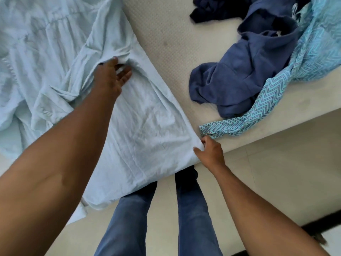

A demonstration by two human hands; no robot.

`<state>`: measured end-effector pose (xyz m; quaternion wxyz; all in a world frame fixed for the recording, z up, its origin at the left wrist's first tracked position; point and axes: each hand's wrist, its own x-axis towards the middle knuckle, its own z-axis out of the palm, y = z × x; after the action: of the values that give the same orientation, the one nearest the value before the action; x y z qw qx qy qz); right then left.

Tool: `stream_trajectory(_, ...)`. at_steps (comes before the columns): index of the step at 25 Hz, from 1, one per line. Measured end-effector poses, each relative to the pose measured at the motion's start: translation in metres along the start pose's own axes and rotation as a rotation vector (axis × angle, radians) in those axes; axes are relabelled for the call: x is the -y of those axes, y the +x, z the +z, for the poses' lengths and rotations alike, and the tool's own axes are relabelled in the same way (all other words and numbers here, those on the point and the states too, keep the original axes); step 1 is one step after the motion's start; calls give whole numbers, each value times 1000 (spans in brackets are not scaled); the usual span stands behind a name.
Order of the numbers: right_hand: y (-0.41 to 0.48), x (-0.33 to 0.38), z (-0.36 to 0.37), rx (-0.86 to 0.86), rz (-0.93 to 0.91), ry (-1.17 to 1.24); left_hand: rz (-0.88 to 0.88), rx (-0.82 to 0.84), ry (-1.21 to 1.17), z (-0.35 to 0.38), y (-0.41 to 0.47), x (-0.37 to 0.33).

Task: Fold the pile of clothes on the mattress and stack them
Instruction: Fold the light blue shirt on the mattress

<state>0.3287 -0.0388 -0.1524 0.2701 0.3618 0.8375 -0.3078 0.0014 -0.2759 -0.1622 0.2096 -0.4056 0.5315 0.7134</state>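
left hand (110,78) outstretched, pinching garment (147,126) fold; right hand (210,152) pinching corner

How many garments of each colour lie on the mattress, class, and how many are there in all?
Pale blue garment: 1
Slate blue garment: 1
Dark navy garment: 1
Turquoise zigzag garment: 1
Total: 4
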Motion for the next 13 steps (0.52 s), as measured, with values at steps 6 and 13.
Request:
stream_trajectory(6, -55, 34, 7, -15, -422, -82, 465, -307, 225, -26, -12, -44)
stream_trajectory(13, -68, 62, 49, 428, -612, -502, 353, -527, 366, -97, 9, -49)
